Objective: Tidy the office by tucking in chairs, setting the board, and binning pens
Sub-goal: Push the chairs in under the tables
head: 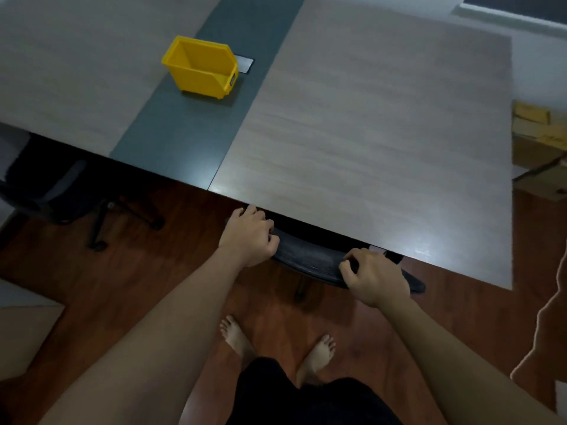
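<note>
Dim indoor shot, soft overall, slight motion blur everywhere. Bench (pixel 368 142) is the brightest surface; pale glare patches sit on its near edge, one at the seam by the dark centre strip, another toward its near right corner, so light falls from above. Yellow bin (pixel 201 69) on the bench casts a short shadow toward the camera. Under the bench is deep shadow; a second chair (pixel 61 191) to its left is nearly black, detail lost. Wood floor (pixel 171 256) in front of the bench is dark, reddish. Wide-angle bending skews the bench edges; cardboard boxes (pixel 540 142) right of it are smeared.
</note>
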Demonstrator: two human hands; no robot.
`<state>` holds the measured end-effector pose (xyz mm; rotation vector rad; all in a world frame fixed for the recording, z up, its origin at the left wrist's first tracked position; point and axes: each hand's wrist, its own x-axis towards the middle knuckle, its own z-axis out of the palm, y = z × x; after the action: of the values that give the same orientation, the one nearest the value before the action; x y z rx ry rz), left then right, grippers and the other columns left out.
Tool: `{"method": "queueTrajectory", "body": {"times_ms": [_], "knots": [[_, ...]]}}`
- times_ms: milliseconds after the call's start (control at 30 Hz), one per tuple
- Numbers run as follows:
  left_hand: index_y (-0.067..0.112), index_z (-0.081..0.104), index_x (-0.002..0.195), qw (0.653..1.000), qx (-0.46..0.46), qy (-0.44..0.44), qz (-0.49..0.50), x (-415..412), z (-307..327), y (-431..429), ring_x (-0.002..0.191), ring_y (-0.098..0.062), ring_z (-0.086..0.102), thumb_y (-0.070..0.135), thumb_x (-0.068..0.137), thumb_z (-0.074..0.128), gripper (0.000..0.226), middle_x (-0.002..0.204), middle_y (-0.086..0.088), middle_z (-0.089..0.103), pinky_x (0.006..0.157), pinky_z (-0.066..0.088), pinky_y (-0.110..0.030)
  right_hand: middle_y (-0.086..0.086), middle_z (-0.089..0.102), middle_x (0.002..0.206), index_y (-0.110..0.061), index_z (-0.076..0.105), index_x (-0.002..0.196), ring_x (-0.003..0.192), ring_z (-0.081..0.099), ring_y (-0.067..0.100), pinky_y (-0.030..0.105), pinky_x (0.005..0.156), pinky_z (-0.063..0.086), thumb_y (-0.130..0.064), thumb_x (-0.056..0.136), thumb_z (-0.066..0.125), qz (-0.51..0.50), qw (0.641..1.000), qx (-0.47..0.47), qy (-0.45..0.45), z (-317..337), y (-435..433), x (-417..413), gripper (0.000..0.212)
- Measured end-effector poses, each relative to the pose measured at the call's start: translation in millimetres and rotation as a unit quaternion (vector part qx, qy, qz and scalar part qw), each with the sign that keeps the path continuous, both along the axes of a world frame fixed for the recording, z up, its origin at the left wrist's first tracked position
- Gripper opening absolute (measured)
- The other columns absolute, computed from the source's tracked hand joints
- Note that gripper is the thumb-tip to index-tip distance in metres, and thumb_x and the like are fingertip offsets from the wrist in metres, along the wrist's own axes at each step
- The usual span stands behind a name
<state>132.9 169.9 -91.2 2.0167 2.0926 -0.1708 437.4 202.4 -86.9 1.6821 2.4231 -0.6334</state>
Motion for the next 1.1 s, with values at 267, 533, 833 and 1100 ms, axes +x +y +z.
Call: {"method": "queueTrajectory", "body": {"times_ms": [267,533,833,1100], "knots": [[0.022,0.055,0.148,0.975,0.022,-0.107,0.193,-34,12,-38,0.139,-0.028,0.048,0.055,0.104,0.031,0.061,0.150,-0.005,0.055,0.125,0.030,-0.052,-0.006,0.068,0.095,-0.031,0.066,0.112,0.085,0.063,0.020,0.043,0.083,0.052,-0.088,0.092,0.011,-0.008,0.998,-0.067,-0.010,16,5,-35,0.081],[0.018,0.041,0.159,0.925,0.029,-0.183,0.332,-177,37,-117,0.146,-0.029,0.048,0.059,0.109,0.028,0.066,0.161,-0.008,0.047,0.117,0.044,-0.049,-0.002,0.065,0.102,-0.026,0.064,0.115,0.087,0.063,0.020,0.048,0.085,0.055,-0.084,0.096,0.012,0.067,0.991,-0.052,0.102,45,-7,-183,0.081],[0.016,0.049,0.154,0.864,0.099,-0.207,0.449,-335,57,-230,0.140,-0.026,0.053,0.054,0.110,0.034,0.060,0.153,-0.007,0.054,0.114,0.046,-0.044,0.002,0.064,0.129,-0.019,0.056,0.141,0.118,0.062,0.022,0.044,0.103,0.051,-0.085,0.096,0.013,0.163,0.976,-0.030,0.143,61,-51,-378,0.090],[0.014,0.051,0.152,0.809,0.147,-0.196,0.535,-437,76,-336,0.136,-0.027,0.056,0.052,0.110,0.038,0.058,0.150,-0.010,0.058,0.113,0.046,-0.041,0.004,0.052,0.153,-0.022,0.043,0.154,0.138,0.052,0.024,0.049,0.111,0.047,-0.078,0.100,0.020,0.265,0.953,-0.058,0.135,65,-115,-521,0.082]]}}
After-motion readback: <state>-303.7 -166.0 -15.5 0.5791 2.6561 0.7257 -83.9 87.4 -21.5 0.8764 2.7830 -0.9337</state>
